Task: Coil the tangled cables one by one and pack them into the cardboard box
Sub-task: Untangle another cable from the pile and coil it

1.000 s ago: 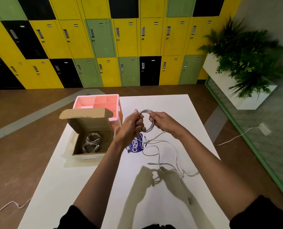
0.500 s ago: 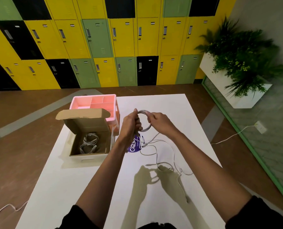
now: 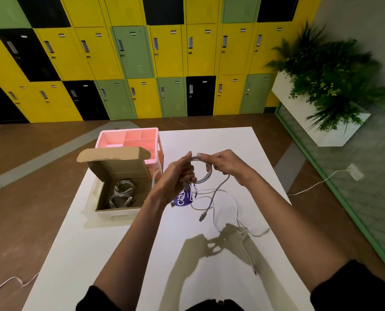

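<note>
Two arms of one person, seen from above. The left hand (image 3: 175, 178) and right hand (image 3: 227, 163) are uncovered, as are both forearms. A black left sleeve (image 3: 92, 298) and a black right sleeve (image 3: 353, 288) begin near the elbows, their edges loosely bunched. A strip of black garment (image 3: 211, 305) shows at the lower edge, between the arms.

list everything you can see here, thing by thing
cardboard box: one, brown, open, table's left
packed cables: count unclear, grey, inside the box
organiser tray: one, pink, behind the box
table: one, white, centre
cable coil: one, grey, held above the table
loose cables: count unclear, pale, tangled on the table
packet: one, purple, under the hands
lockers: many, yellow, green, black, back wall
plant: one, green, right
left hand: one, grips the coil
right hand: one, pinches the coil
</note>
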`<move>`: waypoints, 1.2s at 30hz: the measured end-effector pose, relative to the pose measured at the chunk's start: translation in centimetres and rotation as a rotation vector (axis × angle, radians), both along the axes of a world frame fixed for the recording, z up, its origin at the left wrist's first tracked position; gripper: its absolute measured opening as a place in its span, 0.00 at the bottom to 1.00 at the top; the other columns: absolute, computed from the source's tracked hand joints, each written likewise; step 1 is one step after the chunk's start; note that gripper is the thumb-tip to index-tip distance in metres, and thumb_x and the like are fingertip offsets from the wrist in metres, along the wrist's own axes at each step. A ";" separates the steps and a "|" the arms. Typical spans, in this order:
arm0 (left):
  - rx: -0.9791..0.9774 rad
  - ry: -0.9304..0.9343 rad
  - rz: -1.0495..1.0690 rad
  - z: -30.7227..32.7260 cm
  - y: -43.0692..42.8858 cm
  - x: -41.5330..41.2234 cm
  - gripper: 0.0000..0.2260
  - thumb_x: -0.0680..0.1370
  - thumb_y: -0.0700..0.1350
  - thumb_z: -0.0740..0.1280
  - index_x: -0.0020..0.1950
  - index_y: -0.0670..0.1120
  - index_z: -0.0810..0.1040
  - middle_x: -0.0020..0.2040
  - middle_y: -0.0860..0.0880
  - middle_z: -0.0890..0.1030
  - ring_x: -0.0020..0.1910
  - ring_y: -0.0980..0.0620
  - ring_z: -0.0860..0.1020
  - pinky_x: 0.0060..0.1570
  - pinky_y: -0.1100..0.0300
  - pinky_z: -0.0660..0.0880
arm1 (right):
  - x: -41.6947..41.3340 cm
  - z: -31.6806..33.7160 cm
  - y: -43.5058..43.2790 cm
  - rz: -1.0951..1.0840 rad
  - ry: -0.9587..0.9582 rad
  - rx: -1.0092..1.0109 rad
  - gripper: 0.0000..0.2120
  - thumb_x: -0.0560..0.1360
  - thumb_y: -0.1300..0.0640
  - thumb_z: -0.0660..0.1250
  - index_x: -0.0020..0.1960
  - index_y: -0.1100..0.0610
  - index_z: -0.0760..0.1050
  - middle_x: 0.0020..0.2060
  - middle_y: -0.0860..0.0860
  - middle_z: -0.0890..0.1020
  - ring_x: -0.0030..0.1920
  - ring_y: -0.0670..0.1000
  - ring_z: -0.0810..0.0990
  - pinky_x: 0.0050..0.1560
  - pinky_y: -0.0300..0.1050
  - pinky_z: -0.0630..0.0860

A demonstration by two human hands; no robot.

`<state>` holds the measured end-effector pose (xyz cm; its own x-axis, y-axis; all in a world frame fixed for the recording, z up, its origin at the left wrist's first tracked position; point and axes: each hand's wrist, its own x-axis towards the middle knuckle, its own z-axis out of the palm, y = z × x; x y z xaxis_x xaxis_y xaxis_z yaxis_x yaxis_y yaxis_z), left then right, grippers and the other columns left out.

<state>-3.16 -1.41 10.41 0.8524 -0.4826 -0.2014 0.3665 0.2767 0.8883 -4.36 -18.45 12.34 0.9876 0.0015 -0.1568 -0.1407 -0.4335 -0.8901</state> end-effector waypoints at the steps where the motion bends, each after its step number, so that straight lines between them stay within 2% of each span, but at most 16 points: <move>1: 0.019 -0.017 0.008 0.0 0.0 0.1 0.18 0.82 0.48 0.58 0.32 0.48 0.63 0.28 0.52 0.55 0.26 0.56 0.56 0.28 0.65 0.67 | 0.0 -0.1 0.0 0.007 -0.012 0.011 0.26 0.72 0.39 0.67 0.34 0.64 0.77 0.27 0.51 0.64 0.30 0.46 0.63 0.35 0.38 0.63; 4: 0.007 -0.021 0.030 0.0 0.1 0.7 0.18 0.83 0.49 0.57 0.33 0.49 0.61 0.26 0.53 0.56 0.24 0.57 0.57 0.24 0.66 0.63 | 0.0 -0.4 -0.6 0.056 -0.056 0.097 0.22 0.76 0.45 0.66 0.42 0.66 0.80 0.27 0.47 0.68 0.29 0.41 0.66 0.36 0.33 0.67; 7: -0.032 -0.016 0.077 -0.1 0.7 1.4 0.18 0.83 0.49 0.57 0.33 0.49 0.61 0.25 0.54 0.57 0.23 0.58 0.56 0.22 0.67 0.60 | -0.2 -1.0 -2.0 0.094 -0.114 0.126 0.13 0.78 0.52 0.65 0.48 0.61 0.81 0.33 0.49 0.76 0.35 0.43 0.71 0.39 0.33 0.70; 10: -0.037 -0.044 0.098 0.0 1.1 1.5 0.17 0.83 0.49 0.56 0.34 0.48 0.63 0.25 0.54 0.59 0.23 0.58 0.57 0.24 0.66 0.58 | 0.0 -2.3 -3.2 0.092 -0.114 0.126 0.07 0.77 0.58 0.67 0.49 0.59 0.81 0.43 0.48 0.81 0.44 0.44 0.78 0.48 0.31 0.72; 13: -0.075 -0.054 0.099 0.4 0.9 1.5 0.16 0.83 0.49 0.56 0.35 0.48 0.64 0.26 0.53 0.59 0.25 0.57 0.57 0.26 0.65 0.57 | 0.2 -4.5 -3.8 0.030 -0.092 0.023 0.04 0.75 0.58 0.70 0.47 0.57 0.81 0.48 0.52 0.80 0.50 0.48 0.79 0.52 0.37 0.73; 16: -0.078 -0.068 0.067 0.5 0.5 1.5 0.17 0.83 0.49 0.56 0.34 0.49 0.62 0.26 0.53 0.58 0.24 0.58 0.57 0.24 0.66 0.57 | -0.4 -7.0 -3.7 -0.026 -0.016 0.098 0.04 0.75 0.62 0.68 0.43 0.55 0.79 0.44 0.55 0.81 0.46 0.52 0.80 0.48 0.45 0.78; 19: -0.051 -0.066 0.012 0.0 0.4 1.3 0.18 0.83 0.49 0.56 0.34 0.49 0.61 0.26 0.54 0.58 0.24 0.58 0.58 0.23 0.67 0.61 | -0.9 -8.0 -3.3 -0.128 -0.023 0.193 0.07 0.76 0.66 0.66 0.41 0.59 0.79 0.41 0.59 0.82 0.43 0.55 0.82 0.44 0.42 0.81; 22: -0.018 -0.034 -0.023 -0.6 0.5 1.0 0.17 0.82 0.50 0.57 0.34 0.48 0.63 0.26 0.53 0.59 0.24 0.57 0.58 0.23 0.67 0.62 | -0.3 -7.0 -3.4 -0.300 -0.109 0.299 0.04 0.75 0.68 0.66 0.47 0.67 0.79 0.41 0.61 0.81 0.39 0.55 0.81 0.41 0.37 0.81; 25: -0.006 -0.032 -0.043 -0.7 0.6 0.9 0.17 0.82 0.49 0.58 0.34 0.48 0.67 0.26 0.53 0.60 0.24 0.57 0.59 0.24 0.67 0.62 | 0.8 -5.4 -3.6 -0.405 -0.162 0.388 0.07 0.75 0.67 0.67 0.51 0.69 0.79 0.39 0.59 0.82 0.37 0.52 0.82 0.41 0.36 0.81; 31: -0.012 -0.027 -0.093 -0.4 0.8 1.0 0.18 0.82 0.49 0.58 0.32 0.48 0.66 0.27 0.53 0.58 0.25 0.57 0.58 0.24 0.67 0.61 | 1.7 -3.1 -2.8 -0.426 -0.108 0.643 0.07 0.76 0.69 0.64 0.53 0.68 0.77 0.39 0.57 0.82 0.34 0.47 0.84 0.40 0.35 0.80; 36: 0.013 -0.037 -0.120 -0.2 0.7 0.9 0.19 0.82 0.49 0.58 0.31 0.49 0.68 0.28 0.52 0.58 0.26 0.57 0.57 0.24 0.66 0.61 | 1.5 -2.2 -1.7 -0.357 0.094 0.777 0.11 0.76 0.71 0.63 0.57 0.73 0.75 0.38 0.58 0.81 0.33 0.47 0.83 0.40 0.37 0.82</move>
<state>-2.23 -0.69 10.17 0.7958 -0.5789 -0.1778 0.3634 0.2216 0.9049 -2.84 -20.17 10.11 0.9323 -0.1661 -0.3212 -0.2405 0.3784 -0.8939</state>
